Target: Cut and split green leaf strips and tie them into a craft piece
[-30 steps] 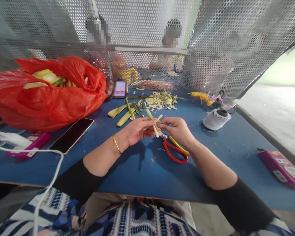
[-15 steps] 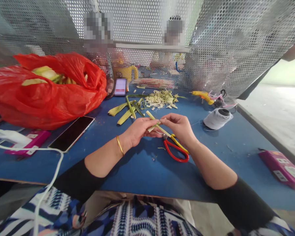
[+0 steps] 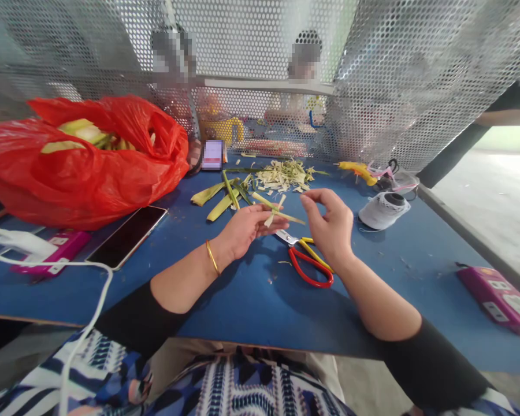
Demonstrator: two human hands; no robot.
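Observation:
A small cross of pale green leaf strips (image 3: 279,210) rests on the fingers of my left hand (image 3: 247,228), its thumb lying against the strips. To the right, my right hand (image 3: 331,222) is raised apart from the strips, thumb and index finger pinched together; whether something thin is between them is too small to tell. Scissors with one red and one yellow handle (image 3: 311,267) lie below and between the hands. Beyond them are a heap of cut leaf pieces (image 3: 283,175) and longer green leaf pieces (image 3: 221,207).
At the left are a red plastic bag (image 3: 112,179), a dark phone (image 3: 127,238) and a magenta power strip (image 3: 65,248) with a white cable. A white thread spool (image 3: 382,211), yellow tool (image 3: 357,170) and magenta box (image 3: 498,296) lie right. Perforated metal (image 3: 260,40) stands behind.
My right hand has let go of the leaf strips and moved up and to the right. The crossed strips now lie in view on my left hand, its fingers straighter.

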